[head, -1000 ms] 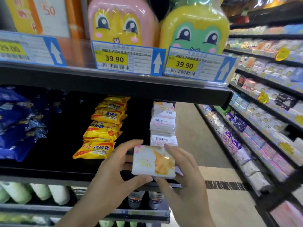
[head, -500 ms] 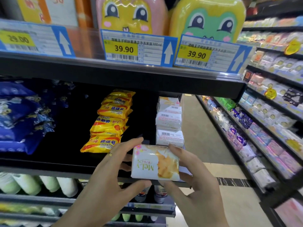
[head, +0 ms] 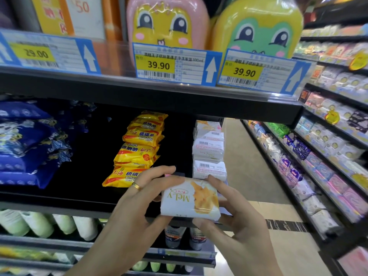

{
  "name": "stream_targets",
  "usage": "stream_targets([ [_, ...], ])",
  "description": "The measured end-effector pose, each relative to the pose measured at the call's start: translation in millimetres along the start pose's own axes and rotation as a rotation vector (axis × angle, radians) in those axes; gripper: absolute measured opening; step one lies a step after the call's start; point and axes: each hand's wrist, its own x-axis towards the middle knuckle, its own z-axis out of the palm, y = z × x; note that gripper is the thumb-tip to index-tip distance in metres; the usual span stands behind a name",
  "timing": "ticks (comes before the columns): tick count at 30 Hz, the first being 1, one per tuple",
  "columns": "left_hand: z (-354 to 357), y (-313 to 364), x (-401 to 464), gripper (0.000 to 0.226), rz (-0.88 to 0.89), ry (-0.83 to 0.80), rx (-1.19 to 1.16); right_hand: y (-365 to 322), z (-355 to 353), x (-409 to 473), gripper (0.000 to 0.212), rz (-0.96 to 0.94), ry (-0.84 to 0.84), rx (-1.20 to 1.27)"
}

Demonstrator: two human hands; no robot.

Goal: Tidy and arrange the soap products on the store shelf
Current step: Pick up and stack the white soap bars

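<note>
Both hands are pinching one white soap bar (head: 190,199) between them in front of the dark shelf's (head: 59,204) front edge: the left hand (head: 137,208), wearing a gold ring (head: 136,186), is curling its fingers over the bar's top left edge with the thumb pressing up from underneath, while the right hand (head: 237,222) is gripping the right end, fingers over the top and thumb below. The bar is sitting face-on to the camera with its "MeLy" lettering upside down and an orange-yellow print on its right half. Just behind it on the shelf, a row of matching white soap bars (head: 209,150) is running back toward the rear, barcodes facing up. To the left of that row, a leaning pile of yellow sulfur soap packs (head: 139,150) is overlapping front to back, the nearest pack partly hidden by the left hand. Well apart at the far left, blue packets (head: 25,144) are heaped together. Above, the upper shelf is carrying price tags (head: 175,65) reading 39.90 and 29.00, with a pink cartoon bottle (head: 165,22) and a yellow frog-faced bottle (head: 258,28) standing behind them. Below, pale green bottles (head: 39,224) are lying in a row. Across the aisle on the right, further shelves (head: 328,156) are holding many small pastel packs.
</note>
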Motion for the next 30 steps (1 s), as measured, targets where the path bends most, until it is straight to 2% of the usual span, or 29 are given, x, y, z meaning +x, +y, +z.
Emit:
stream_targets([
  [5,1.0,-2.5,-2.8,0.068,-0.075,-0.027,-0.077,-5.5,-2.5,-0.2,0.068,0.052,-0.024,-0.004],
  [13,2.8,-2.2,0.7,0.041,-0.068,-0.021,-0.138,-11.7,-5.9,0.6,0.067,0.004,-0.06,-0.087],
  [22,0.2,-0.9,-2.4,0.052,-0.238,-0.12,-0.263,-7.3,-5.8,1.4,0.07,-0.096,-0.04,-0.14],
  [27,-1.7,3.6,-2.1,0.048,-0.322,-0.2,-0.418,-9.3,-4.8,0.7,0.065,-0.018,-0.06,-0.068],
  [30,-3.1,5.9,-1.7,0.043,-0.363,-0.25,-0.487,-11.7,-3.5,0.5,0.069,0.048,-0.072,0.02],
])
